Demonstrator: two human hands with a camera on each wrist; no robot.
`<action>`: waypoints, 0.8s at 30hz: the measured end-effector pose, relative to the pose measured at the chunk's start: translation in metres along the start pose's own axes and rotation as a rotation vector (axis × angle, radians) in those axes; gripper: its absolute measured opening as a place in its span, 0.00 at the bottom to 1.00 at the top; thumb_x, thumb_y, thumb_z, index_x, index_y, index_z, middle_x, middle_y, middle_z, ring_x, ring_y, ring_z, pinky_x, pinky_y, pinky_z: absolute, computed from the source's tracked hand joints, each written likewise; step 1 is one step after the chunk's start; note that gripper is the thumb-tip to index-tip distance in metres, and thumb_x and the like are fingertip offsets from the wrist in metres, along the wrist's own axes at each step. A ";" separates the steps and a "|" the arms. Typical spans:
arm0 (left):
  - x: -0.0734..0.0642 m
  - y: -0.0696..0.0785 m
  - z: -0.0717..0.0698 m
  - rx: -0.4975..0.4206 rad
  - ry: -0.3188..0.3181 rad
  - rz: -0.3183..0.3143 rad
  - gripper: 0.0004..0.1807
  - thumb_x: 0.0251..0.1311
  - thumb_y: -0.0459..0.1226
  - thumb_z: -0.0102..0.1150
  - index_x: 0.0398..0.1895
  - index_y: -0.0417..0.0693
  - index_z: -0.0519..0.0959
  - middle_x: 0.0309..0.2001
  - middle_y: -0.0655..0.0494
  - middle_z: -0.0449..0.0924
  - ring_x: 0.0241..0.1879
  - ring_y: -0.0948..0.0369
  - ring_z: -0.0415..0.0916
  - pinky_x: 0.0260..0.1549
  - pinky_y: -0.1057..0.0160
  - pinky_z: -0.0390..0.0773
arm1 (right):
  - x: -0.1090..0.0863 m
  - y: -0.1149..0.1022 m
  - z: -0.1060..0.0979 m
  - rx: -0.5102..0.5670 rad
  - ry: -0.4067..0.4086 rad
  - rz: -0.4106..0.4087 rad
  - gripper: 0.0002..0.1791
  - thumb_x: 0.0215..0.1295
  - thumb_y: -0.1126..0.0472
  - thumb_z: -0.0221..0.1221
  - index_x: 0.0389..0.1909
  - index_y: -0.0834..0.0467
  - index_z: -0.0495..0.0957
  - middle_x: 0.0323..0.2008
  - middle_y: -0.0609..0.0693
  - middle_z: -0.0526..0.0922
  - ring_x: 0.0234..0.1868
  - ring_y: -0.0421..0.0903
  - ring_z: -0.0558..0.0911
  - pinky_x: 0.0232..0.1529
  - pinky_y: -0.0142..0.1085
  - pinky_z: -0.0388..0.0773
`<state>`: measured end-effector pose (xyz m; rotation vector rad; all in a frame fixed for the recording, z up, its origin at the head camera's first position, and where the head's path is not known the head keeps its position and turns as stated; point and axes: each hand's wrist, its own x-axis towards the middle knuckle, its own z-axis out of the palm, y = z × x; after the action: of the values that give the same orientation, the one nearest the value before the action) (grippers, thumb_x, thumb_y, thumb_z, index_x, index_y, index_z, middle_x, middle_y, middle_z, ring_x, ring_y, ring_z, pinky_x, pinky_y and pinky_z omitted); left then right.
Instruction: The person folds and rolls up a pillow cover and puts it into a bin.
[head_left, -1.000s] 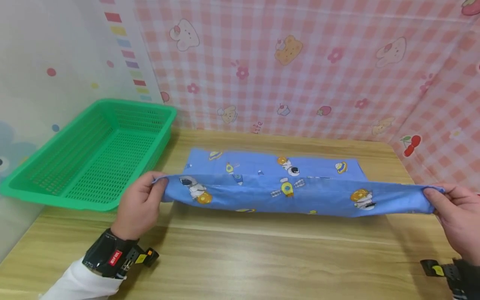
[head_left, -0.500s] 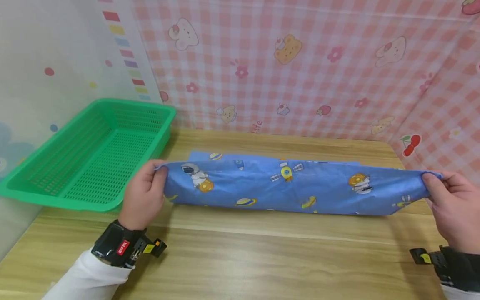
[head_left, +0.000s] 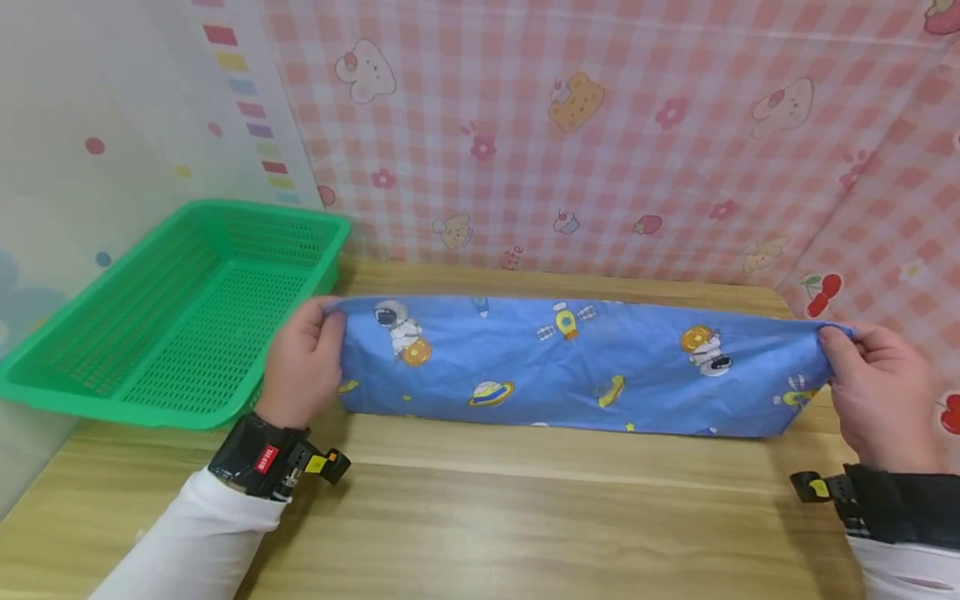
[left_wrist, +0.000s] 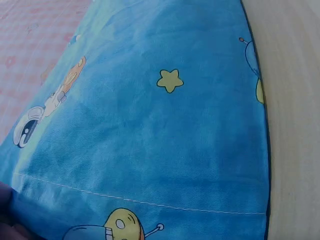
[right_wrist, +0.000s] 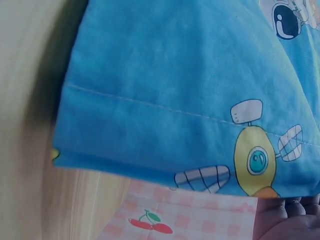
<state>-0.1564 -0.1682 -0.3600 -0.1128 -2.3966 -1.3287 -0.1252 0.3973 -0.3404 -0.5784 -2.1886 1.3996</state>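
A blue cloth printed with astronauts, planets and satellites is stretched sideways between two hands. At its upper left corner, the left hand pinches the edge between thumb and fingers. The right hand grips the upper right corner the same way. The cloth's front face slopes down to the table, its lower edge at or near the surface; what lies behind it is hidden. A stitched hem runs across the cloth in the left wrist view. In the right wrist view, a satellite print shows on the cloth, with curled fingers below.
To the left stands a green plastic basket with slotted walls, close beside the left hand. Wood-grain table spreads in front of the cloth. A pink checked wall covering rises behind, and continues on the right.
Both hands have risen and moved away from the body, coming slightly closer together. The cloth's held edge went up with them, showing more front face and covering the flat layer behind.
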 end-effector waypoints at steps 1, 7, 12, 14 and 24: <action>0.001 -0.001 0.001 -0.004 -0.008 0.000 0.17 0.82 0.39 0.44 0.58 0.40 0.80 0.37 0.46 0.81 0.27 0.60 0.72 0.24 0.66 0.75 | 0.002 0.000 0.002 -0.007 0.001 0.007 0.05 0.79 0.56 0.57 0.48 0.45 0.80 0.32 0.33 0.80 0.34 0.34 0.75 0.33 0.14 0.76; 0.010 -0.011 0.006 -0.071 -0.068 -0.034 0.19 0.81 0.36 0.42 0.67 0.37 0.71 0.31 0.49 0.73 0.19 0.62 0.68 0.16 0.61 0.74 | 0.013 0.000 0.013 0.047 -0.038 0.056 0.05 0.77 0.54 0.59 0.48 0.45 0.82 0.30 0.34 0.79 0.32 0.35 0.73 0.28 0.18 0.75; 0.016 -0.016 0.012 -0.117 -0.094 -0.064 0.21 0.81 0.36 0.45 0.71 0.39 0.66 0.27 0.54 0.68 0.16 0.63 0.64 0.11 0.59 0.72 | 0.017 0.003 0.022 0.035 -0.101 0.080 0.02 0.77 0.51 0.60 0.44 0.41 0.81 0.28 0.35 0.79 0.29 0.36 0.73 0.24 0.22 0.74; 0.017 -0.018 0.015 -0.117 -0.099 -0.073 0.21 0.81 0.36 0.46 0.72 0.41 0.66 0.26 0.55 0.66 0.15 0.63 0.63 0.11 0.59 0.71 | 0.017 0.004 0.025 -0.057 -0.126 0.099 0.08 0.77 0.46 0.58 0.48 0.42 0.79 0.30 0.37 0.77 0.29 0.37 0.73 0.24 0.24 0.73; 0.024 -0.029 0.027 -0.047 -0.089 -0.067 0.19 0.79 0.34 0.49 0.68 0.38 0.71 0.37 0.42 0.81 0.21 0.60 0.70 0.18 0.62 0.75 | 0.015 0.011 0.034 -0.172 -0.169 0.115 0.26 0.77 0.38 0.53 0.61 0.53 0.77 0.29 0.43 0.74 0.28 0.41 0.73 0.22 0.29 0.74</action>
<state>-0.1936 -0.1648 -0.3865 -0.1076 -2.4635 -1.4389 -0.1565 0.3859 -0.3601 -0.6782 -2.4625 1.3701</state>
